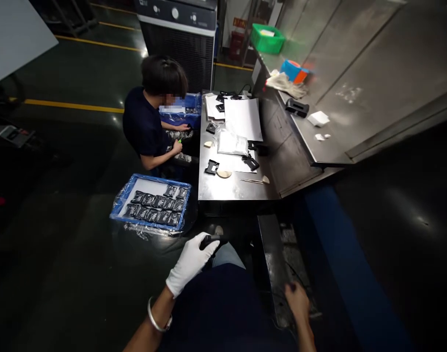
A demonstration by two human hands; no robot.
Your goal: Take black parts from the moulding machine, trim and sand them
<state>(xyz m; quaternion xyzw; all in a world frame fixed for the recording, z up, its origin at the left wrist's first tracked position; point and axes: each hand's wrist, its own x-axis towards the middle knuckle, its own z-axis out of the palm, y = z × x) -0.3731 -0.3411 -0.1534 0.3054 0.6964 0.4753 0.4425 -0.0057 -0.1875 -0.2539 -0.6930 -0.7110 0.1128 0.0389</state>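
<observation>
My left hand (pixel 191 260), in a white glove, is closed on a black plastic part (pixel 216 238) in front of my body, near my knee. Lower right, my bare right hand (pixel 298 302) is curled, slightly blurred, with a small dark thing at its fingertips that I cannot make out. That hand hangs near a grey metal beam (pixel 270 259). Beyond the left hand stands a blue tray (pixel 185 215) holding rows of black parts in clear wrap. Several loose black parts, such as one black part (pixel 212 167), lie on the steel table (pixel 238 190).
A seated person (pixel 144 122) works left of the table, hands low by a second blue bin (pixel 197 110). White sheets (pixel 243 115) and a clear plastic bag (pixel 232 143) lie on the table. The shelf (pixel 331 146) at right bears a green basket (pixel 267 41) and gloves (pixel 287 86).
</observation>
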